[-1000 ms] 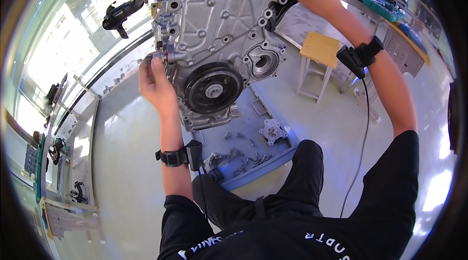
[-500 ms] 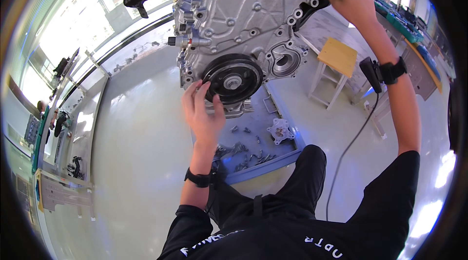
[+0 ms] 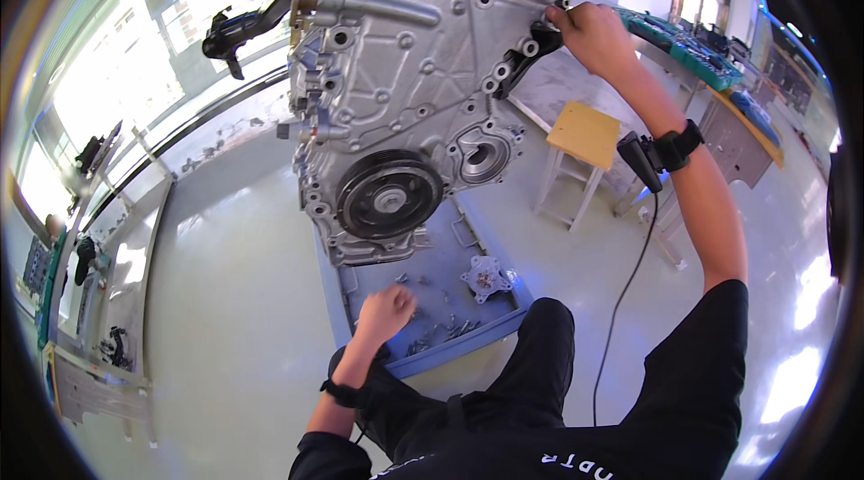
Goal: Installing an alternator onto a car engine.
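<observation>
A grey metal engine block (image 3: 423,57) with a cast front cover stands before me, its black crankshaft pulley (image 3: 346,201) low on the front. At the cover's right edge my right hand (image 3: 596,37) is closed, thumb and fingertips pressed by a black part (image 3: 531,57); whatever they grip is hidden. Below the pulley, apart from the engine, my left hand (image 3: 385,314) hangs over a blue tray (image 3: 490,336) with fingers curled in. I cannot make out anything inside it. On the tray lie loose bolts (image 3: 459,330) and a silver star-shaped pump-like part (image 3: 486,278).
A yellow-topped stool (image 3: 583,134) stands on the right, before a workbench holding green tool trays (image 3: 702,66). A black curved arm (image 3: 261,21) sticks out left of the engine. Another bench (image 3: 99,390) stands far left. A cable (image 3: 625,300) hangs from my right wrist.
My left hand has left the pulley and dropped toward the tray, its fingers curling in. My right hand stays at the cover's edge. The view has shifted, so the engine appears lower and further left.
</observation>
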Available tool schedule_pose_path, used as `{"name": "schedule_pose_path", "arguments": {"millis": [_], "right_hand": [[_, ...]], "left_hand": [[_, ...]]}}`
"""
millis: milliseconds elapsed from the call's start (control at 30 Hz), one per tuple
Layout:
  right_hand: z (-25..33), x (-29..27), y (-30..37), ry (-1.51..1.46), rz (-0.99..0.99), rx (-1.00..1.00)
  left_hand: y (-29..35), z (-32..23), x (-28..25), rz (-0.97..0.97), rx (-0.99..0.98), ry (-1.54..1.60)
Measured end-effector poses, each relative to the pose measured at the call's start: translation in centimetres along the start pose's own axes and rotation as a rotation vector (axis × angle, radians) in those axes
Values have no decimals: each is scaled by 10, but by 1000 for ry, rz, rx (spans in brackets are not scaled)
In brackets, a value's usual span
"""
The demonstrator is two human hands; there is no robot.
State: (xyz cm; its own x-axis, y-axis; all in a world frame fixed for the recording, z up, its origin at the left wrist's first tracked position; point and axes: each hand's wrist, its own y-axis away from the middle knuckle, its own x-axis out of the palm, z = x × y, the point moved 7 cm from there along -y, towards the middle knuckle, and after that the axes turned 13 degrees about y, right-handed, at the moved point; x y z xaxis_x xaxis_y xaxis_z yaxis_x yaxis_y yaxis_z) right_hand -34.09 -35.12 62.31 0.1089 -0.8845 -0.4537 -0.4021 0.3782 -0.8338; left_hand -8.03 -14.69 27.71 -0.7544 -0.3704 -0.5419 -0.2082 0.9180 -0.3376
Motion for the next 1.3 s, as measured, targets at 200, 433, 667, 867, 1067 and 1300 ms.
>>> {"name": "schedule_pose_path", "arguments": {"millis": [200,433,667,867,1067,1300], "right_hand": [[2,-13,4,81,17,-119],[-15,-2,-4,-229,495,150],[1,-10,-4,-20,14,-4],[7,0,1,4,-3,-14],[-1,-5,6,-199,115,89],[-14,26,8,-675,488,425]], "left_hand": [[146,189,2,619,-1112,19],[190,212,-28,176,-1335,413],[187,216,-27,221,-1273,286],[189,212,-28,217,-1279,301],[192,217,-25,211,-1270,287],[189,220,-24,214,-1267,287]]}}
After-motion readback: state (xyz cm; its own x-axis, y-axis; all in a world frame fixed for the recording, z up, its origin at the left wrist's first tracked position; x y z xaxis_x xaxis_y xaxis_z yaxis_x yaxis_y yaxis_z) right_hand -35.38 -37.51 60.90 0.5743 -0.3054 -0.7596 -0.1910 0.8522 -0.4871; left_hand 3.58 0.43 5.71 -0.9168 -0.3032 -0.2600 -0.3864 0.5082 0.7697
